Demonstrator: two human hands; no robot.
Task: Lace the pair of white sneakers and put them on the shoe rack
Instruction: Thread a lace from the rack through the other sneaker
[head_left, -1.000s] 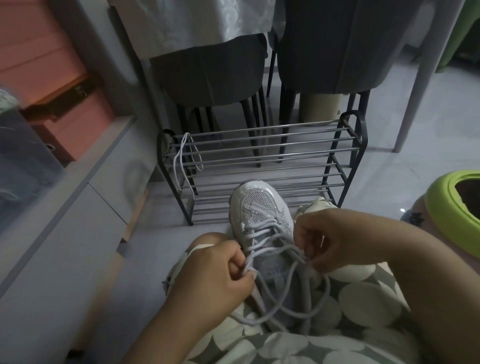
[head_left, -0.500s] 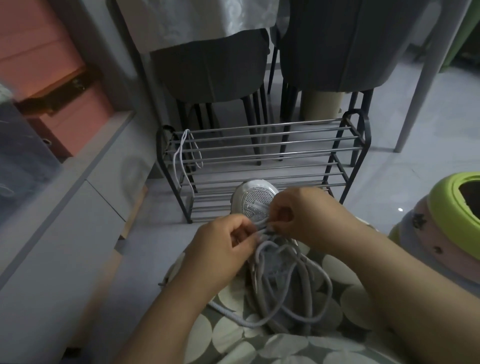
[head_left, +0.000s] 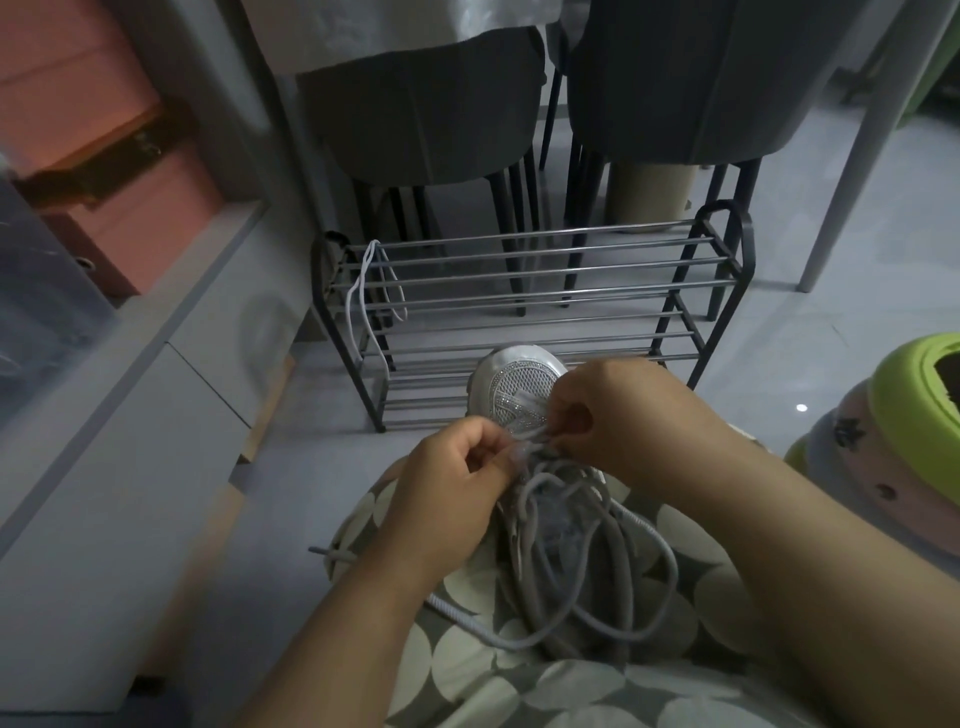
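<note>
A white sneaker with a mesh toe lies on my lap, toe pointing away toward the shoe rack. Its grey lace hangs in loose loops over the tongue and my spotted clothing. My left hand pinches the lace at the lower eyelets on the sneaker's left side. My right hand pinches the lace on the right side, close against the left hand. A second, white lace dangles from the rack's top left bars. The other sneaker is hidden.
Two dark chairs stand behind the rack under a table with a white cloth. A grey cabinet runs along the left, pink boxes above it. A green and pink round object sits at the right on the tiled floor.
Both hands have moved forward toward the sneaker's toe and come close together. The lace loops have slackened and spread over my lap.
</note>
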